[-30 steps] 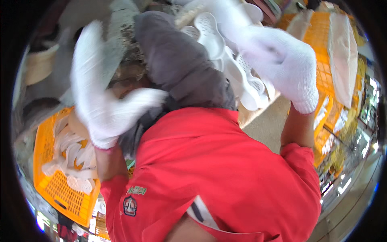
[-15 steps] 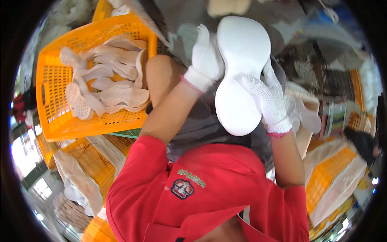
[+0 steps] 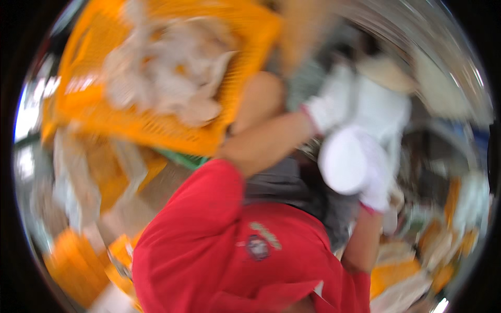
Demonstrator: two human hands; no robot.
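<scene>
The whole view is smeared by motion. My right hand (image 3: 377,175), in a white knitted glove with a pink cuff, grips the smooth white shoe-sole-shaped piece (image 3: 342,160) by its side. The rounded near end of the piece faces up. My left hand (image 3: 333,99), gloved the same way, reaches forward just beyond that end; its fingers are too blurred to read. A larger white surface (image 3: 383,109) lies beside both hands, with a cream-coloured rounded piece (image 3: 389,74) at its far end; I cannot tell whether it belongs to the held piece.
An orange plastic crate (image 3: 255,31) stands at the upper left, with pale sole-shaped pieces (image 3: 177,68) heaped in it. My bare knee (image 3: 261,96) is beside the crate. More orange crates (image 3: 78,261) stand at the lower left, and others (image 3: 399,276) at the lower right.
The view has swung, so the crate appears higher and farther right. The white sole-shaped piece has tilted, with my right hand still on it. My left arm now stretches further to the right.
</scene>
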